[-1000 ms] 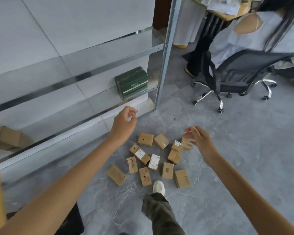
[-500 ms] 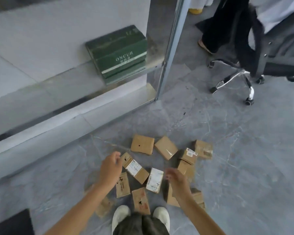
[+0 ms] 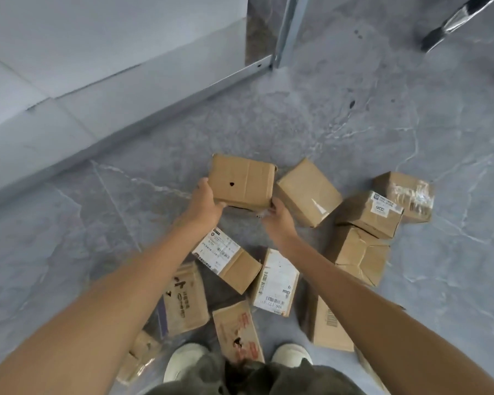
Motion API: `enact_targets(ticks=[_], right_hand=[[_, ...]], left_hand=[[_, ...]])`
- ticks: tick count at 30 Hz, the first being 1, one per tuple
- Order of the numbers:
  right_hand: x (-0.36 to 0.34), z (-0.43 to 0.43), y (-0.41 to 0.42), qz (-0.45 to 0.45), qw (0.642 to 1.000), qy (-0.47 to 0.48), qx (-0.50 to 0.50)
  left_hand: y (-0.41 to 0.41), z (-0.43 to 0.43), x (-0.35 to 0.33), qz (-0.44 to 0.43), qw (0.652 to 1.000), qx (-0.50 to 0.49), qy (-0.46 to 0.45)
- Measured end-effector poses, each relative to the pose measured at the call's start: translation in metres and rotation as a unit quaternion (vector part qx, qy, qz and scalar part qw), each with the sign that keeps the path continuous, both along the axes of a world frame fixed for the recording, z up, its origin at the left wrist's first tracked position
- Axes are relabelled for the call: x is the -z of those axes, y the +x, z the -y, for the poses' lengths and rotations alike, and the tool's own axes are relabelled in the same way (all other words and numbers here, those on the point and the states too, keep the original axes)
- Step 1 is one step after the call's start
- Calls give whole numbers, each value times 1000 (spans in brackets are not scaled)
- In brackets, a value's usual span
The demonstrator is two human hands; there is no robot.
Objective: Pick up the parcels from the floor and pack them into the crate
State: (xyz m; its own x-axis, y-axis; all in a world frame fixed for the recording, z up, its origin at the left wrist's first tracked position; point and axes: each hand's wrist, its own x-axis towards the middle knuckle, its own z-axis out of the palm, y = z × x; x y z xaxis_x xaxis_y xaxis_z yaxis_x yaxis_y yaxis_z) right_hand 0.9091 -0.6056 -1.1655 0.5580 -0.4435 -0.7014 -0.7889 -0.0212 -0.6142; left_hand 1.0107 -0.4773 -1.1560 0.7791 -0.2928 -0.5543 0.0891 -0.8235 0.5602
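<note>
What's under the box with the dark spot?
Only grey floor shows around the box. Left hand and right hand hold its near corners; whatever lies beneath is covered.

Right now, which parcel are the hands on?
The plain parcel with a dark spot on top: left hand grips it, right hand at its corner.

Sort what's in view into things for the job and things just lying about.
Job: spotted parcel, held by left hand and right hand; other parcels on the floor. Crate not in view.
Lying about: shelf post, chair leg, shoes.
</note>
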Motion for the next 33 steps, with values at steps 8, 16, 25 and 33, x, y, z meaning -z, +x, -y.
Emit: enact_targets(ticks=[8,16,25,33], right_hand=[[-207,-8,-31,164,982,9,95],[-546,12,-77,355,924,63,129],[-842,17,-99,483,875,-43,-2],[-979,-26,-167,571,816,-68,56]], left_hand=[[-22,-16,-218,66,993,-27,-99],[-49,-11,-559,84,976,-83,-181],[-80,-23,-875,103,932,-21,-346],[-164,-82,-994,279,893,47,-351]])
